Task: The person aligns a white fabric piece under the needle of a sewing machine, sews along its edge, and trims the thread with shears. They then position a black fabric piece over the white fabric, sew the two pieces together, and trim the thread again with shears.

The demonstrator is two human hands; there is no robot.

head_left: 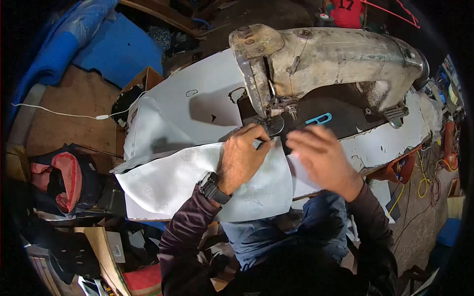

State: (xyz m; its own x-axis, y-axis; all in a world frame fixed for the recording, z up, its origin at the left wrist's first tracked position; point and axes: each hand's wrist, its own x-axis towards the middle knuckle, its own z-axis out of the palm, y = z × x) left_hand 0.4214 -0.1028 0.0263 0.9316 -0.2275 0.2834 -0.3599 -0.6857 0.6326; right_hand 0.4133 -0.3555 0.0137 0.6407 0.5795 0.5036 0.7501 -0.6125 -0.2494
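Note:
My left hand [244, 155], with a black watch [215, 188] on its wrist, pinches the edge of a white, leather-like sheet [173, 180] close in front of the needle area of an old sewing machine [340, 52]. The sheet is folded along its far side and drapes over the table's front edge. To the right, my right hand [321, 158] is raised, blurred by motion, its fingers stretched towards the left hand and nothing visible in them. Behind it, a small turquoise looped plastic tool [318, 119] lies on the machine's dark bed [331, 106].
The white tabletop [385, 145] has chipped, worn edges. At the left are a dark bag with a red lining [66, 180], a blue sheet [121, 52] and a white cord [59, 114]. Yellow cable [422, 172] runs over the floor at right. A person in a red shirt [346, 14] is at the back.

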